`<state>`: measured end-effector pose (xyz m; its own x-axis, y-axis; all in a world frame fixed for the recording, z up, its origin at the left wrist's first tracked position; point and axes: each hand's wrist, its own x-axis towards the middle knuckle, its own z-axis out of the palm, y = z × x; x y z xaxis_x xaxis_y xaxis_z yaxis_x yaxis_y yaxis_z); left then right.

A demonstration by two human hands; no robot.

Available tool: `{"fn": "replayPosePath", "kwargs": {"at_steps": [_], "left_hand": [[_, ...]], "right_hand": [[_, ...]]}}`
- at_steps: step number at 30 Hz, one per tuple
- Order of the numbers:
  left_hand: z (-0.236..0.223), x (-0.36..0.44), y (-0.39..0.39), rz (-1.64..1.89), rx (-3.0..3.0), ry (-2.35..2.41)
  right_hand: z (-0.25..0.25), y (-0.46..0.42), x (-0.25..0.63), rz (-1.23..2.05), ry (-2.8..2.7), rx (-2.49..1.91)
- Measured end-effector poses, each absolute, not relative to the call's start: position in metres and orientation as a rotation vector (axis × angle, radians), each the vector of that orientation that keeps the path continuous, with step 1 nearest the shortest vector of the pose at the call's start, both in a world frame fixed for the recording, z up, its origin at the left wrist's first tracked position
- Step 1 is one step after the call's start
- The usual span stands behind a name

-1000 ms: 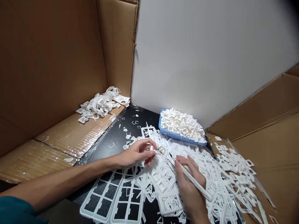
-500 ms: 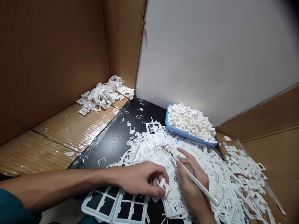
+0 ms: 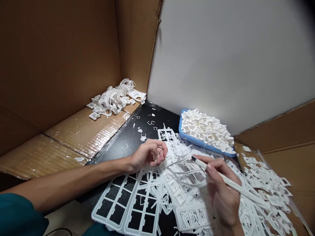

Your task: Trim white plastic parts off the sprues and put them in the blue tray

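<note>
My right hand (image 3: 223, 193) is closed round a slim white pen-shaped tool (image 3: 242, 190), its dark end pointing left over the heap. Curved white plastic strips (image 3: 182, 180) lie beneath that tip. My left hand (image 3: 151, 154) is raised above the heap's left side with its fingers curled in; whatever may be inside them is hidden. Below my left wrist are two white rectangular grid frames (image 3: 115, 205) with open cells, side by side. The heap of white plastic scraps (image 3: 172, 164) spreads between and around my hands.
A blue tray (image 3: 206, 144) full of small white parts stands against the pale panel. More white pieces (image 3: 112, 100) are piled on the cardboard at far left, and others (image 3: 265, 183) lie on cardboard at right. Cardboard walls (image 3: 73, 49) enclose the black tabletop (image 3: 118, 150).
My left hand has moved up and away from me; the small white part seen in its fingers no longer shows. My right hand has shifted right with the tool. The view has moved slightly.
</note>
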<state>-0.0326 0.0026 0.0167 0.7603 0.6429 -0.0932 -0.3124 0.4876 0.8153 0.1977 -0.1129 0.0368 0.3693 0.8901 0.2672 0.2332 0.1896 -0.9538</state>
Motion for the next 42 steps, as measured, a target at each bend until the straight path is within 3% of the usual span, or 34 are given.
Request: {"fn": "replayPosePath", "kwargs": {"at_steps": [6, 9, 17, 27, 31, 34, 42], "left_hand": [[0.016, -0.028, 0.001, 0.129, 1.036, 0.465], [0.015, -0.027, -0.004, 0.06, 1.052, 0.394], [0.011, -0.024, -0.017, 0.249, 0.936, 0.254], [0.017, -0.027, -0.012, 0.447, 1.241, 0.422], [0.019, -0.029, -0.015, 0.462, 1.299, 0.394], [0.017, -0.028, -0.016, 0.468, 1.331, 0.388], [0.012, -0.025, -0.018, 0.47, 1.266, 0.382]], "right_hand": [[0.049, -0.126, 0.189, 0.792, -1.107, -1.288], [0.056, -0.134, 0.18, 0.833, -1.159, -1.25], [0.052, -0.145, 0.18, 0.807, -1.337, -1.237], [0.063, -0.147, 0.189, 0.655, -1.359, -1.438], [0.064, -0.129, 0.193, 0.809, -1.514, -1.487], [0.06, -0.121, 0.193, 0.924, -1.468, -1.447], [0.045, -0.118, 0.192, 0.859, -1.124, -1.324]]}}
